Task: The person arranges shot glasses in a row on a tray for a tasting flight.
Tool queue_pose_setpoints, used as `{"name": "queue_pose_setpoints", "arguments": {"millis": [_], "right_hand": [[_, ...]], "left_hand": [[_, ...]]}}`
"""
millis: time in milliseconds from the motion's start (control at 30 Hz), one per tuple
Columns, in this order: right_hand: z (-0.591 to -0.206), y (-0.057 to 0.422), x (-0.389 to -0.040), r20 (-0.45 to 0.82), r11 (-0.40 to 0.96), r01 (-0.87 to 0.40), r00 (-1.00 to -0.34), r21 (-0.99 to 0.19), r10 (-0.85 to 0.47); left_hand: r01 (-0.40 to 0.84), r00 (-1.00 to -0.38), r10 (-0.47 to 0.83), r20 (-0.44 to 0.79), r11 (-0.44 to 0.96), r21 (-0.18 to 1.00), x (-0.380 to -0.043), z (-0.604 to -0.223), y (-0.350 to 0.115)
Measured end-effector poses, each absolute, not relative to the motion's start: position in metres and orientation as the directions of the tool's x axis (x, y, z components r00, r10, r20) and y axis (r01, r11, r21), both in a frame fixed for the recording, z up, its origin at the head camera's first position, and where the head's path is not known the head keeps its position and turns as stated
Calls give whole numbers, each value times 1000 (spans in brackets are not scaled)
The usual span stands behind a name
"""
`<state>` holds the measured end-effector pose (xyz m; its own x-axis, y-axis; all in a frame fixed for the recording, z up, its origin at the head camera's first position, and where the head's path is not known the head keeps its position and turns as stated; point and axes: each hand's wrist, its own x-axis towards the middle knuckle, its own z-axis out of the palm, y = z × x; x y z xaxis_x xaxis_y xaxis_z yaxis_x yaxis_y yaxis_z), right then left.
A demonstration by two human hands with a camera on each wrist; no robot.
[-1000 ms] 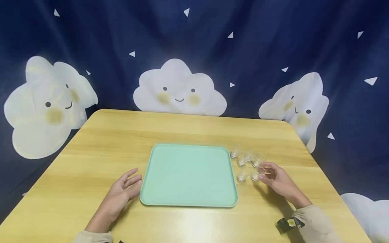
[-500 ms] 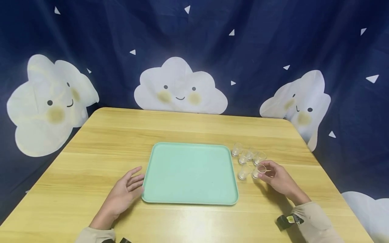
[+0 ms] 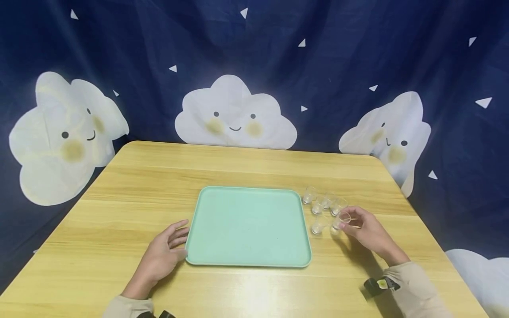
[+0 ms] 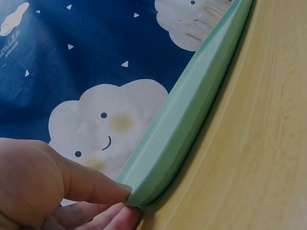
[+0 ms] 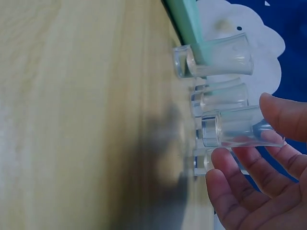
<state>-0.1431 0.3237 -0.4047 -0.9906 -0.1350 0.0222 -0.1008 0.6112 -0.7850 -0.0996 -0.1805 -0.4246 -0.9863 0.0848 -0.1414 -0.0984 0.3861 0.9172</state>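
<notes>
My right hand (image 3: 367,229) holds a small clear shot glass (image 5: 242,127) near its rim, thumb on one side and fingers on the other. The glass is upright, and in the right wrist view its base stands off the tabletop. Several more shot glasses (image 5: 223,52) stand close by, at the right of a mint-green tray (image 3: 248,227). My left hand (image 3: 161,254) rests at the left edge of the tray, fingers extended. In the left wrist view, its thumb (image 4: 98,184) touches the tray's rim near a corner, with the other fingers beside the tray's lower edge.
The tray lies flat in the middle of a wooden table (image 3: 159,172), nothing on it. A dark blue curtain (image 3: 254,39) with smiling clouds hangs behind the table's far edge. The shot glasses stand tightly grouped.
My right hand has shifted slightly up and to the right with the shot glass. My left hand has come in against the tray's left edge.
</notes>
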Motion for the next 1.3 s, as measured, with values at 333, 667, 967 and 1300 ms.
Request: {"name": "queue_pose_setpoints", "arguments": {"millis": [333, 667, 967, 1300], "right_hand": [[-389, 322, -144, 22, 620, -97, -992, -778, -128], [-373, 319, -150, 48, 610, -110, -992, -785, -117], [-360, 309, -156, 75, 621, -134, -990, -772, -119], [-354, 289, -162, 92, 543, -151, -987, -826, -134]], "left_hand": [[-111, -984, 81, -158, 414, 903, -99, -424, -181], [-114, -985, 79, -156, 389, 914, -100, -425, -181], [-109, -985, 80, -150, 385, 917, -99, -424, -180], [-108, -986, 76, -151, 400, 910, -99, -425, -181]]}}
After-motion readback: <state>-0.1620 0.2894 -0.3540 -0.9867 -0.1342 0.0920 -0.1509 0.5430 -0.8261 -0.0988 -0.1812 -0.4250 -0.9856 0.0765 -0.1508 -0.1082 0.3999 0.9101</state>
